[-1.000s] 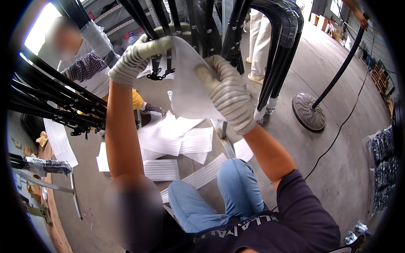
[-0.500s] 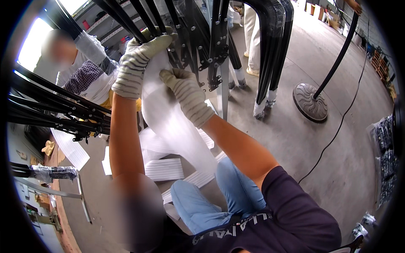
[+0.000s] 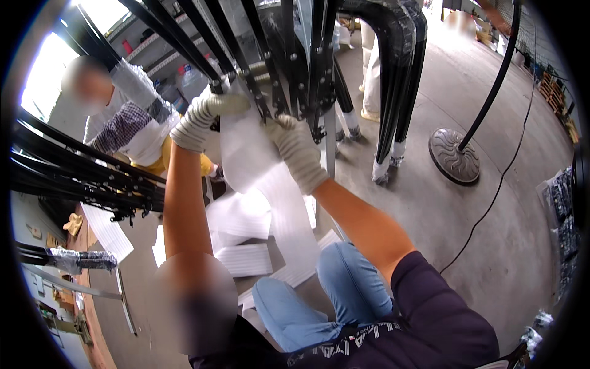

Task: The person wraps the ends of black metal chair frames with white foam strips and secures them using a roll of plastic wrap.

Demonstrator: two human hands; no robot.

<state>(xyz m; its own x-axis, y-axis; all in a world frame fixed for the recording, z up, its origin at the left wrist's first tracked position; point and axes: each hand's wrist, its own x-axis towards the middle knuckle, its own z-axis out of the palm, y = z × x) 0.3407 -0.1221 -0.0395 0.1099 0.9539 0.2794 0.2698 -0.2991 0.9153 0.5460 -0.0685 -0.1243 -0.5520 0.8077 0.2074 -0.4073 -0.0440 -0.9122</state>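
Note:
Both my hands wear white knit gloves with grey stripes. My left hand point(image 3: 208, 120) is closed on the upper left edge of a long white foam sheet point(image 3: 243, 157), just under the ends of the black metal poles point(image 3: 261, 46). At the sheet's upper right edge, the fingers of my right hand point(image 3: 296, 147) are pinched together, close beside the poles' riveted black brackets point(image 3: 318, 98). The sheet is curved around at the top and trails down toward my knees. What lies behind the sheet is hidden.
Loose white foam strips point(image 3: 246, 260) lie on the floor before my knees. More black poles point(image 3: 80, 175) jut in from the left, near a co-worker point(image 3: 138, 132). Wrapped bent tubes point(image 3: 393, 80) stand to the right, beyond which is a round patterned base point(image 3: 455, 155) with a cable point(image 3: 488, 212).
My left hand has come down from the poles, and my right hand has shifted right and slightly down. The sheet's top is spread wider between them.

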